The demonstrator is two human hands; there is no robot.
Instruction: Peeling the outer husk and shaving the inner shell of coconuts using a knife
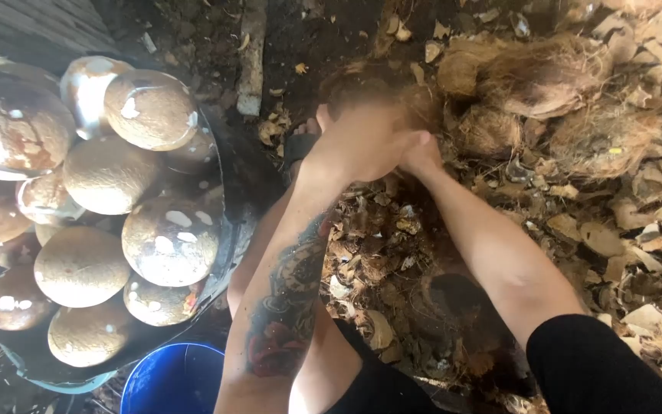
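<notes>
Your left hand (358, 142) and right hand (421, 156) are clasped together around a husky brown coconut (381, 84) — fingers closed on it, held over the ground littered with husk scraps (614, 222). To your left, a basin (224, 238) is heaped with peeled coconuts (170, 239) — a blue bucket (170, 379) sits below it.

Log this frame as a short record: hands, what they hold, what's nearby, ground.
left hand: wrapped over a coconut, forearm tattooed
right hand: tucked against the left hand, on the same coconut
held thing: husky coconut, blurred, mostly hidden by the hands
left side: tub heaped with peeled coconuts, pale brown with white patches
below tub: blue bucket
right side: unpeeled husky coconuts
ground: dark soil strewn with husk scraps
</notes>
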